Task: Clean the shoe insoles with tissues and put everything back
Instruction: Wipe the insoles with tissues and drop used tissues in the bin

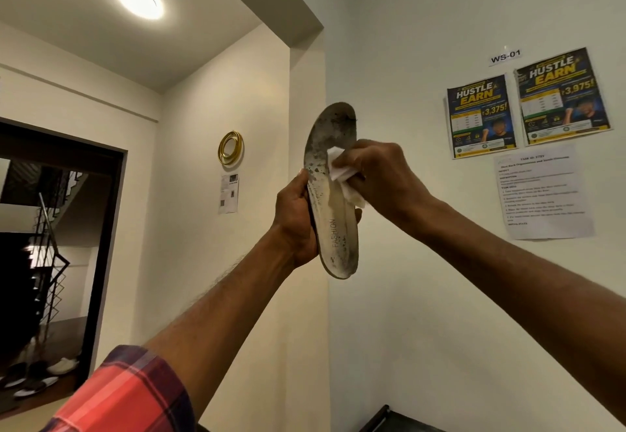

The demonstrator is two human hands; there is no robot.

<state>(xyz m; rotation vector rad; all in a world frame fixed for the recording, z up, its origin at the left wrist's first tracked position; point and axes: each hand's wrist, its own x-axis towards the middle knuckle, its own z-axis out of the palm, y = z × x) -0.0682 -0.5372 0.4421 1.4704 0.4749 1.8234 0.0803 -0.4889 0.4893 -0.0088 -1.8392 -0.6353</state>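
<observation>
A person's left hand [298, 225] grips a soiled, upright insole [333, 201] marked "FASHION", held aloft before a white wall [423, 279], while the right hand [376, 177] pinches a crumpled white tissue [342, 177] against the insole's stained middle. Two posters [528, 106] and a printed sheet [545, 194] hang on the wall beyond.

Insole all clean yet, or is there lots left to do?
Not yet. The insole is out, gripped by the left hand; its heel half looks paler. The right hand presses a tissue on the middle. The dark, blotchy toe end needs wiping, then it goes back.
</observation>
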